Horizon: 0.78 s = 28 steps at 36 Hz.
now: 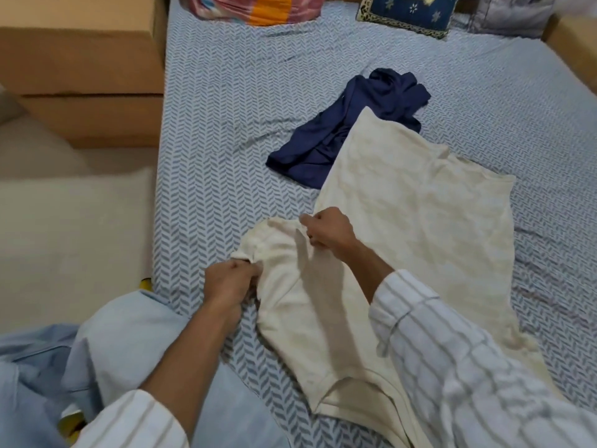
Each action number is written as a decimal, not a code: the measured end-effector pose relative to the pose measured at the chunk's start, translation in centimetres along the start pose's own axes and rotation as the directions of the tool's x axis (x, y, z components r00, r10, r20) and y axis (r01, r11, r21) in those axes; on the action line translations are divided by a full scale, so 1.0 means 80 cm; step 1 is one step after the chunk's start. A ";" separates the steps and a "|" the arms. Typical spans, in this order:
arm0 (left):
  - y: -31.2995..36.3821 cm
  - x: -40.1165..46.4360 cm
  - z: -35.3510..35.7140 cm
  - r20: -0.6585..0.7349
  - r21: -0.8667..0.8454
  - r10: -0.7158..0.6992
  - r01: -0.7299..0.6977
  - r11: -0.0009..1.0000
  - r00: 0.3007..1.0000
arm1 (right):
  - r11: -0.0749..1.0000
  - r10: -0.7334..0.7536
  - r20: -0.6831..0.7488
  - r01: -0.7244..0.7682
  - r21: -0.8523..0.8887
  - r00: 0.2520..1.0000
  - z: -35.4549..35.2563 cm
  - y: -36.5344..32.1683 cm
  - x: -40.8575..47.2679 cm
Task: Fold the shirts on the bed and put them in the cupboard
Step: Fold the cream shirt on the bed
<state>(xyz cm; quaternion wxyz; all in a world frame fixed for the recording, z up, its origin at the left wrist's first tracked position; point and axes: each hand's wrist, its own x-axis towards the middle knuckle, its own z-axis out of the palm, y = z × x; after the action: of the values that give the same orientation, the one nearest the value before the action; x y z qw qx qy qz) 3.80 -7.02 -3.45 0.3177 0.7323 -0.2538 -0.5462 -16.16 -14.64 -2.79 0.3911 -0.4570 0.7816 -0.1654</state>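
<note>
A bed (226, 130) with a herringbone sheet is filling the view, cardboard boxes (80, 69) standing at its left edge. The left hand (231, 281) is pinching the cream shirt's (420, 227) sleeve; the right hand (328, 234) is gripping its shoulder. Beyond, a crumpled navy shirt (349, 124) is lying, partly overlapped.
</note>
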 end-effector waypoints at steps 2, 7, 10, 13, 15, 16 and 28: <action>0.001 -0.007 0.003 0.050 0.077 0.189 -0.193 0.978 0.981 | 0.983 0.090 0.058 -0.097 0.153 0.994 0.000 -0.002 0.012; 0.006 -0.051 0.022 0.474 0.224 0.581 -0.729 0.647 0.662 | 0.880 0.238 0.299 -0.336 0.336 0.924 -0.029 -0.013 0.011; -0.001 -0.071 0.043 0.775 0.249 0.476 -0.893 0.375 0.417 | 0.945 0.242 0.297 -0.294 0.146 0.924 -0.043 -0.007 0.013; -0.014 -0.075 0.056 0.853 0.279 0.354 -0.907 0.314 0.385 | 0.982 0.180 0.212 -0.188 0.017 0.961 -0.048 0.004 0.019; -0.016 -0.076 0.056 0.830 0.293 0.345 -0.869 0.398 0.438 | 0.990 0.129 0.184 -0.138 0.036 0.974 -0.050 0.013 0.021; -0.014 -0.073 0.055 0.806 0.295 0.366 -0.851 0.435 0.466 | 0.993 0.101 0.166 -0.110 0.048 0.981 -0.051 0.019 0.022; 0.123 0.060 0.126 0.522 0.440 0.505 -0.724 0.531 0.688 | 0.992 -0.041 -0.033 0.045 0.117 0.999 -0.030 0.091 0.017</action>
<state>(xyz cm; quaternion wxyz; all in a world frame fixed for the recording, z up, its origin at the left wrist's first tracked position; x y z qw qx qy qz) -4.80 -18.90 -1.24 0.1868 0.5501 -0.7114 -0.3956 -22.61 -12.20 -6.33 0.4018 -0.4472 0.7663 -0.2267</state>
